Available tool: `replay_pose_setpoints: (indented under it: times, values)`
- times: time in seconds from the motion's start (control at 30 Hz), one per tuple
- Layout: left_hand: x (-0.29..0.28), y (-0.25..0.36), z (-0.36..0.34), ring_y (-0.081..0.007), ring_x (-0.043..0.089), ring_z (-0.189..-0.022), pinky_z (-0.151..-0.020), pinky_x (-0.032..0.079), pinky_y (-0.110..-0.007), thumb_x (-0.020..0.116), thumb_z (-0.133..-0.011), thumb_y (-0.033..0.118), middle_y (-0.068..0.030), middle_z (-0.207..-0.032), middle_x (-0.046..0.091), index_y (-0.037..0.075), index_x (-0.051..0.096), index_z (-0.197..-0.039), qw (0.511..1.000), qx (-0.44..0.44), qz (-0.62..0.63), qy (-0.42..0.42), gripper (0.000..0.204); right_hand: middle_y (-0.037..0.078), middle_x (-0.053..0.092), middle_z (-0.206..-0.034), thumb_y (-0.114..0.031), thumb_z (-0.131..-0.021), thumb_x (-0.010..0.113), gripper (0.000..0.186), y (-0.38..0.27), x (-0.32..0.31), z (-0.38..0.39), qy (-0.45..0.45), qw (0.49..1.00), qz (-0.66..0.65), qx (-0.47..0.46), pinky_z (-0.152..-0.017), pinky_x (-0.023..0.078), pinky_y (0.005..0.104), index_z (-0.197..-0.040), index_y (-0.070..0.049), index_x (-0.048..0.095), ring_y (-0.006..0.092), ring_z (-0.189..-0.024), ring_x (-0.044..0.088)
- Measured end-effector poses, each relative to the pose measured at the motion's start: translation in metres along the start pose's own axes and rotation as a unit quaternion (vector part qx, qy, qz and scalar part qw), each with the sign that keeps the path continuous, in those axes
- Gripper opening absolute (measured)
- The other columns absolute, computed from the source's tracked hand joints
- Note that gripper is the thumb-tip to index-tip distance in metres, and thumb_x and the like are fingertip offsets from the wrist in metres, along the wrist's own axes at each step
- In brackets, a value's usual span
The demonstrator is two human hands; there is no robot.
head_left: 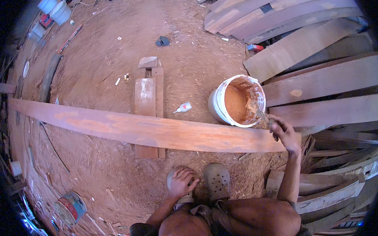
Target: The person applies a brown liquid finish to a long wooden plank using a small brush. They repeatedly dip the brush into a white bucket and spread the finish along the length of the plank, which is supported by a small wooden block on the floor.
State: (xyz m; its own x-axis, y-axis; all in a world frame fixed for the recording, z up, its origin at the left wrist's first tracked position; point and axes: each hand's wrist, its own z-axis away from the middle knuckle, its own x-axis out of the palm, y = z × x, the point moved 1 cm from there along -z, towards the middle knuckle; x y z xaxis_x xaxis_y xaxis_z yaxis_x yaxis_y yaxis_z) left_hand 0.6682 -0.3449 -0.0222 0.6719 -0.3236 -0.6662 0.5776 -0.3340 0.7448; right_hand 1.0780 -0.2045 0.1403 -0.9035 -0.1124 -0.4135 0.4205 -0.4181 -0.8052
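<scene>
My right hand (284, 134) is closed round the handle of a putty knife (261, 114), over the right end of a long board. The knife's paste-smeared end is inside a white bucket (217, 103), against its right inner wall. Orange-brown paste (236, 99) coats the bucket's bottom and sides. The long, slightly curved board (112, 125) lies across in front of me, with orange smears along its face. Under it is a short wooden block (145, 95). My left hand (183, 182) holds nothing; its fingers lie loosely apart over my left clog, near my knee.
A small white squeeze bottle (183, 108) lies between block and bucket. Stacked planks (325, 81) fill the right side. A dark scrap (162, 41) lies on the dirt floor. More buckets (60, 12) stand far left; a tin (71, 207) lies near left.
</scene>
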Motion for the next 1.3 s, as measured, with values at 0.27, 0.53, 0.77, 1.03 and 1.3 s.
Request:
replay_pose_setpoints:
  times: [0.27, 0.53, 0.77, 1.03, 1.3]
  values:
    - [-0.007, 0.011, -0.007, -0.0225, 0.064, -0.105, -0.101, 0.043, -0.040, 0.073, -0.085, 0.030, -0.0052, -0.101, 0.070, 0.008, 0.070, -0.088, 0.999, 0.008, -0.025, 0.023, 0.022, 0.001, 0.056, -0.090, -0.008, -0.092, 0.069, 0.036, 0.022, 0.057, 0.010, 0.094, 0.989, -0.044, -0.105, -0.056, 0.046, 0.0240, -0.121, -0.011, 0.048, 0.0084, -0.069, 0.055]
    - [0.002, 0.003, -0.002, -0.0258, 0.062, -0.110, -0.103, 0.043, -0.043, 0.069, -0.089, 0.029, -0.0074, -0.105, 0.069, 0.008, 0.070, -0.093, 1.000, -0.006, -0.029, 0.009, 0.022, 0.002, 0.057, -0.105, -0.034, -0.104, 0.050, 0.035, 0.041, 0.069, -0.016, 0.199, 0.950, -0.240, -0.030, -0.065, 0.045, 0.0251, -0.128, -0.009, 0.051, 0.0091, -0.080, 0.053]
    - [-0.020, 0.007, 0.028, -0.0310, 0.054, -0.123, -0.113, 0.034, -0.047, 0.061, -0.094, 0.028, -0.0135, -0.123, 0.062, 0.005, 0.062, -0.115, 0.997, -0.006, -0.069, -0.047, 0.031, 0.006, 0.056, -0.103, -0.020, -0.101, 0.054, 0.047, 0.005, 0.092, -0.036, 0.003, 0.878, -0.474, -0.072, -0.067, 0.047, 0.0254, -0.144, -0.010, 0.040, 0.0143, -0.076, 0.055]
    - [-0.140, -0.011, 0.165, -0.0381, 0.057, -0.107, -0.091, 0.046, -0.048, 0.070, -0.085, 0.025, -0.0166, -0.110, 0.062, 0.006, 0.067, -0.100, 0.935, -0.234, -0.212, 0.159, 0.024, 0.004, 0.053, -0.101, -0.010, -0.090, 0.062, 0.060, -0.032, 0.110, -0.044, -0.109, 0.834, -0.529, -0.111, -0.059, 0.048, 0.0265, -0.144, -0.015, 0.037, 0.0138, -0.075, 0.052]
    - [-0.105, -0.026, 0.318, -0.0376, 0.058, -0.105, -0.092, 0.046, -0.047, 0.071, -0.085, 0.026, -0.0169, -0.104, 0.063, 0.005, 0.067, -0.101, 0.839, -0.408, -0.270, 0.240, 0.028, 0.001, 0.054, -0.099, -0.026, -0.097, 0.060, 0.045, -0.071, 0.166, -0.033, -0.179, 0.876, -0.445, -0.041, -0.066, 0.046, 0.0314, -0.137, -0.018, 0.043, 0.0163, -0.076, 0.052]
